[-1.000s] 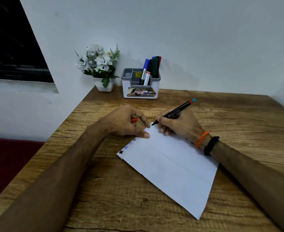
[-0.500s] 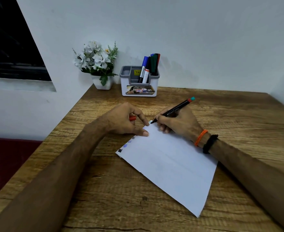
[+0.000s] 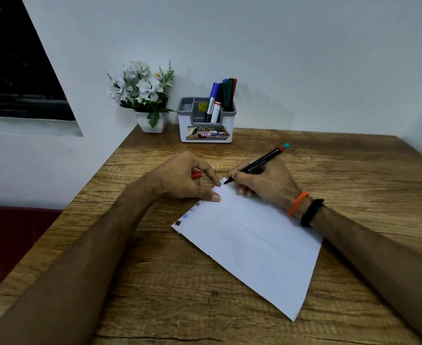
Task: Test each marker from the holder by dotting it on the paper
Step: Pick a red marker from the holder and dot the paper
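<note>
Right hand (image 3: 262,180): grips black marker (image 3: 259,163) in a writing hold, fingers curled round the barrel. Tip set down at the far corner of the paper (image 3: 249,242); teal end cap raised, pointing toward the far right of the table (image 3: 354,175).

Left hand (image 3: 185,180): fingers curled round a red cap (image 3: 196,175), only partly visible, probably the cap of the marker in use. Thumb pressed on the left edge of the paper near its far corner.

Paper: white sheet, flat on the table, turned at an angle, mid-surface, nearest corner toward the right front. Row of small colour marks (image 3: 185,216) along the left edge: black, blue, further ones too small to identify.

Holder (image 3: 206,131): white and grey, at the far edge against the wall. Right compartment holds upright markers (image 3: 221,98) with blue, green and red tops; left compartments show nothing.

Flower pot (image 3: 151,123): white, with white flowers, at the far left corner, just beside the holder.

Right wrist: orange band (image 3: 297,203) and black band (image 3: 312,212).
</note>
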A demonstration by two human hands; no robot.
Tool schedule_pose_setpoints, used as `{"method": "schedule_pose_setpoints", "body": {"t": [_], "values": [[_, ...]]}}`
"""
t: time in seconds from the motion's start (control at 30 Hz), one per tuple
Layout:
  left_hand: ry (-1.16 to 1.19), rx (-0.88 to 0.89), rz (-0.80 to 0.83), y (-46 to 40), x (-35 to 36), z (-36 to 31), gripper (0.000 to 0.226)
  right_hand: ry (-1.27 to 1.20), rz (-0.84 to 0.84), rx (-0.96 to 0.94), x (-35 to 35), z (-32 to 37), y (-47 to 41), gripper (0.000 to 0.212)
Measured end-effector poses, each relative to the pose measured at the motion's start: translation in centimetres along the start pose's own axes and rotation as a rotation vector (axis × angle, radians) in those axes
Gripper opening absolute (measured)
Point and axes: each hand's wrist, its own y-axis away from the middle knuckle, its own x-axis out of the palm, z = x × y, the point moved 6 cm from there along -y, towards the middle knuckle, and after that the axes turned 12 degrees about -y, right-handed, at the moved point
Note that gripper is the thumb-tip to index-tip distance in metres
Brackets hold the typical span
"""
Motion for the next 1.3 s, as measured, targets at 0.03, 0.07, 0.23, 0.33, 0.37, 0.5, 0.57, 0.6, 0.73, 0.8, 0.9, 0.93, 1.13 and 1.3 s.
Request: {"method": "schedule_pose_setpoints", "body": {"t": [0.03,0.07,0.23,0.33,0.37,0.5,0.57,0.6,0.73,0.8,0.9,0.93,1.13,1.3], "values": [[0.003,0.005,-0.001,0.0,0.0,-0.1,0.032,0.001,-0.012,-0.002,-0.1,0.0,0.0,0.009],[0.003,0.010,-0.005,-0.1,0.0,-0.1,0.031,-0.001,-0.029,-0.003,-0.1,0.1,-0.1,0.010],[-0.013,-0.004,-0.020,-0.3,-0.1,0.2,0.031,0.017,-0.019,-0.014,-0.1,0.3,0.0,0.010],[-0.012,-0.004,-0.028,-0.3,0.0,0.1,0.031,0.010,-0.061,0.000,-0.3,0.1,-0.1,0.010],[-0.014,-0.005,-0.028,-0.2,0.0,0.1,0.031,0.000,-0.071,0.004,-0.4,0.1,-0.1,0.010],[-0.002,-0.030,-0.010,-0.1,0.0,0.1,0.032,0.012,-0.050,-0.004,-0.3,0.1,-0.1,0.009],[0.002,-0.030,0.008,-0.1,0.0,0.0,0.032,0.003,-0.080,0.009,-0.5,0.0,-0.2,0.009],[0.001,-0.029,0.016,-0.1,0.1,0.0,0.032,-0.002,-0.089,0.011,-0.5,0.0,-0.3,0.009],[0.007,-0.019,0.010,-0.1,0.0,0.1,0.032,0.015,-0.062,0.003,-0.4,0.1,-0.1,0.009],[0.010,-0.007,0.008,-0.1,0.1,0.0,0.032,0.019,-0.074,0.004,-0.4,-0.1,-0.2,0.010],[0.001,-0.015,0.002,-0.2,0.1,0.1,0.032,-0.002,-0.083,0.015,-0.5,-0.3,-0.3,0.008],[-0.006,-0.022,0.007,-0.2,0.1,0.1,0.032,0.004,-0.072,0.011,-0.5,-0.3,-0.3,0.008],[-0.004,-0.047,0.019,-0.3,0.2,0.2,0.031,-0.045,-0.116,0.038,-0.8,-0.6,-0.7,0.008],[0.038,-0.051,0.019,-0.4,0.4,0.9,0.030,-0.163,-0.101,0.053,-0.9,-0.5,-0.8,0.008]]}}
